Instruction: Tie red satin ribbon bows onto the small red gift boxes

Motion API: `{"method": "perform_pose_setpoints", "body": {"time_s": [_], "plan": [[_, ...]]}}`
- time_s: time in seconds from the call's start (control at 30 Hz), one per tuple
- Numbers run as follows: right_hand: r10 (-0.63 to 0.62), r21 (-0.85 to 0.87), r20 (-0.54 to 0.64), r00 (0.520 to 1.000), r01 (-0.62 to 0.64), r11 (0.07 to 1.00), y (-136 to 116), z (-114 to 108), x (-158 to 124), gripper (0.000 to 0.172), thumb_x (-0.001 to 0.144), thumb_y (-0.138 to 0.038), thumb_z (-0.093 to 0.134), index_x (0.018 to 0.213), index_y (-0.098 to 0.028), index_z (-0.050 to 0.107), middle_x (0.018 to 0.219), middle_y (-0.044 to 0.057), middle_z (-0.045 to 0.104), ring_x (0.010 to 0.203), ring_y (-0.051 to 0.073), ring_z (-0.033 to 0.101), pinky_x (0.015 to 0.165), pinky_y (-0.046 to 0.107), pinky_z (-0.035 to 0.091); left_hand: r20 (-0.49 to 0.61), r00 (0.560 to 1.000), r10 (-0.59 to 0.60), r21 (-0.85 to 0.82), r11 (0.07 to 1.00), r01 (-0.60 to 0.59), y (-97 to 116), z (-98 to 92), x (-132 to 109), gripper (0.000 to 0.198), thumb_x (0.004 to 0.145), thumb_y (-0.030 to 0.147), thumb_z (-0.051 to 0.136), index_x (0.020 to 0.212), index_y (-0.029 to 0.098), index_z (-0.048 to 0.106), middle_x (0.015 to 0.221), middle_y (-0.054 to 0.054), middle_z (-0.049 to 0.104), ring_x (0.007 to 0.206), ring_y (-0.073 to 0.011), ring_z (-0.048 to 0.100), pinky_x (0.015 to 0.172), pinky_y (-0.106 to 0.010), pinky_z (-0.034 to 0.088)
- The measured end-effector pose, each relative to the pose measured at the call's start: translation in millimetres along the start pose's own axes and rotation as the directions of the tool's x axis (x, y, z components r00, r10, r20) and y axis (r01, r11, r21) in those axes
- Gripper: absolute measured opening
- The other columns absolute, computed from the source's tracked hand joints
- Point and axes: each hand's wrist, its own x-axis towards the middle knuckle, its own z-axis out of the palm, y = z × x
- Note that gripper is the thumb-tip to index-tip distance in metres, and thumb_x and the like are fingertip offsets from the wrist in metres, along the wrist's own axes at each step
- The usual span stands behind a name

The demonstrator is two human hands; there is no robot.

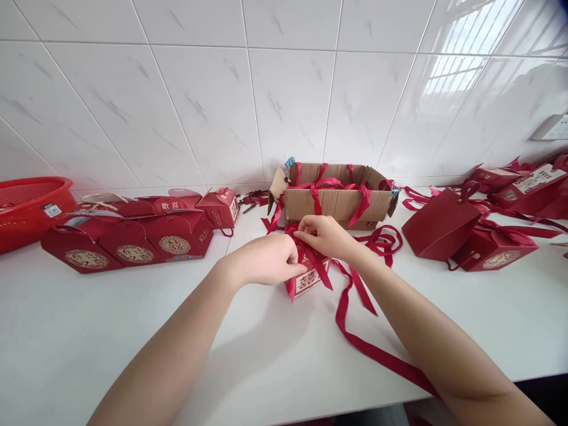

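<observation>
A small red gift box [307,281] with a pale patterned front stands on the white table, red ribbon [320,272] tied around its top. My left hand [273,258] is at the box's left upper side, fingers curled and pinched at the ribbon. From the right, my right hand [323,235] pinches the ribbon at the top of the box between thumb and forefinger. The knot is partly hidden by my fingers. A long loose ribbon [377,354] trails from behind the box toward the table's front edge, passing under my right forearm.
Behind the box stands an open cardboard box [337,204] hung with red ribbons. Red boxes [135,242] line the left, beside a red plastic basket [33,216]. More red boxes [439,228] and ribbons lie at the right. A tiled wall backs the table [248,367].
</observation>
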Motion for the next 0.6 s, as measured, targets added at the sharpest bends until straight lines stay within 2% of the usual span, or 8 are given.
{"method": "perform_pose_setpoints", "body": {"time_s": [0.1,0.17,0.27,0.33,0.47,0.6], "plan": [[0.024,0.031,0.039,0.999,-0.025,0.999,1,-5,-1,0.026,0.085,-0.042,0.051,0.079,-0.017,0.058,0.07,0.0,0.061,0.059,0.011,0.05,0.053,0.023,0.035,0.02,0.999,-0.035,0.063,0.997,0.033,-8,-6.9,1,0.043,0.075,0.05,0.053,0.048,0.02,0.039,0.048,0.001,0.029,0.04,-0.0108,0.023,0.044,-0.031,0.016],[0.058,0.044,0.079,0.995,-0.062,0.997,2,-14,-3,0.032,0.083,-0.048,0.052,0.083,-0.017,0.059,0.071,0.001,0.06,0.058,0.011,0.05,0.052,0.024,0.036,-0.082,0.995,-0.051,0.023,0.998,0.053,-17,-16.0,2,0.037,0.077,0.052,0.051,0.057,0.021,0.05,0.054,0.001,0.04,0.045,-0.013,0.035,0.045,-0.029,0.024],[0.074,0.068,0.132,0.989,-0.084,0.994,4,-32,-6,0.033,0.079,-0.048,0.057,0.093,-0.018,0.061,0.081,0.002,0.061,0.066,0.013,0.054,0.056,0.025,0.04,-0.288,0.957,-0.025,-0.026,0.999,0.018,-32,-24.3,9,0.022,0.077,0.043,0.053,0.08,0.022,0.057,0.08,-0.001,0.058,0.069,-0.0178,0.053,0.057,-0.028,0.039],[0.067,0.079,0.166,0.984,-0.081,0.994,6,-43,-9,0.035,0.076,-0.045,0.062,0.099,-0.019,0.062,0.084,0.003,0.06,0.071,0.014,0.055,0.059,0.026,0.041,-0.328,0.944,0.017,-0.051,0.998,-0.035,-40,-23.1,16,0.025,0.076,0.038,0.054,0.095,0.023,0.057,0.098,-0.003,0.06,0.085,-0.0199,0.056,0.068,-0.029,0.044],[0.036,0.113,0.227,0.973,-0.063,0.992,10,-53,-11,0.037,0.073,-0.036,0.067,0.106,-0.02,0.061,0.082,0.001,0.059,0.071,0.014,0.054,0.062,0.027,0.043,-0.248,0.964,0.093,-0.118,0.985,-0.126,-44,-13.9,29,0.04,0.076,0.035,0.055,0.115,0.027,0.055,0.118,-0.003,0.056,0.102,-0.0209,0.054,0.082,-0.03,0.044],[0.015,0.304,0.262,0.965,-0.098,0.948,11,-49,-10,0.032,0.077,-0.024,0.061,0.108,-0.02,0.059,0.093,0.003,0.06,0.078,0.013,0.056,0.067,0.026,0.046,-0.156,0.98,0.122,-0.166,0.975,-0.148,-40,-8.9,33,0.035,0.076,0.037,0.056,0.109,0.027,0.06,0.112,-0.001,0.06,0.099,-0.0201,0.055,0.08,-0.027,0.043]]}}
